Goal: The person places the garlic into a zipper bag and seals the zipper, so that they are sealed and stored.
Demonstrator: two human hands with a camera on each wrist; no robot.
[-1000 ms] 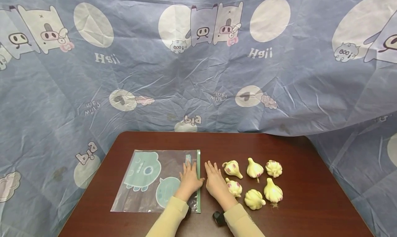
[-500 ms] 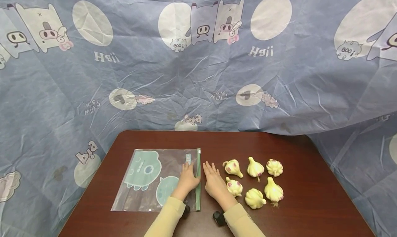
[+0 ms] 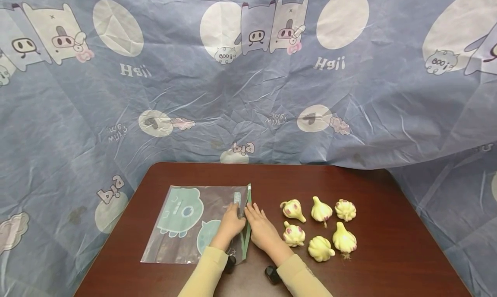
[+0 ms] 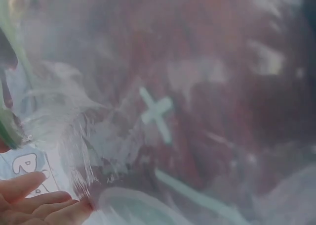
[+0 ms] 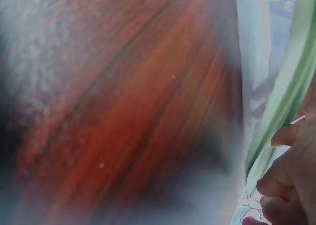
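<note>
A clear zip bag [image 3: 186,249] with green cartoon prints lies flat on the left of the table, its green zip edge [image 3: 245,245] to the right. My left hand [image 3: 230,225] pinches the bag's film beside that edge; in the left wrist view the film wrinkles toward the fingers [image 4: 54,205]. My right hand [image 3: 264,232] lies against the outer side of the zip edge, fingers stretched forward, fingertips touching it. In the right wrist view the green strip [image 5: 289,71] runs past my right fingers [image 5: 279,180]. The strip is bent and slightly raised; whether the mouth has parted is unclear.
Several garlic bulbs [image 3: 320,248] sit in two rows on the dark red-brown table [image 3: 372,271], right of my right hand. A blue cartoon-print cloth [image 3: 217,94] hangs behind the table and along both sides.
The right hand has moved left, from beside the bag to its zip edge. My left hand has drawn left and closed its grip on the film; the green strip has bent and lifted. The garlic stays put.
</note>
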